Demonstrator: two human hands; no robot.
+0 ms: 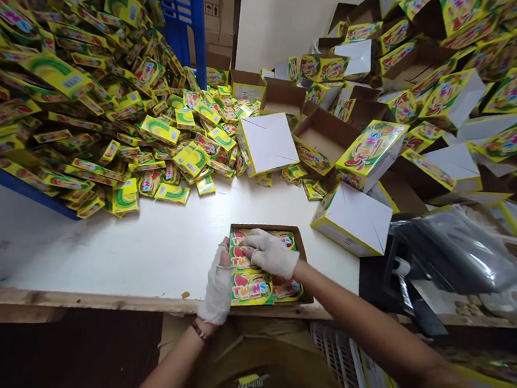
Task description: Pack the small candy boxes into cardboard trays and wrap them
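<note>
An open cardboard box (304,257) sits at the table's near edge, filled with flat yellow-green candy packets (251,289) printed "TWINS" with watermelon pictures. My left hand (217,286), in a white glove with bare fingertips, lies along the box's left wall, fingers stretched out. Over the packets, inside the box, rests my right hand (272,253), also in a white glove. Its fingers reach left across the upper packets with thumb and forefinger slightly apart. Part of the right-hand packets is hidden under this hand and wrist.
A large heap of packets (158,130) spills from a blue crate (198,33) at the left and back. Several printed empty boxes (370,150) pile up on the right, one white-bottomed box (354,217) nearest. Clear plastic film (470,251) and a tape dispenser (404,283) lie beyond the table's right side.
</note>
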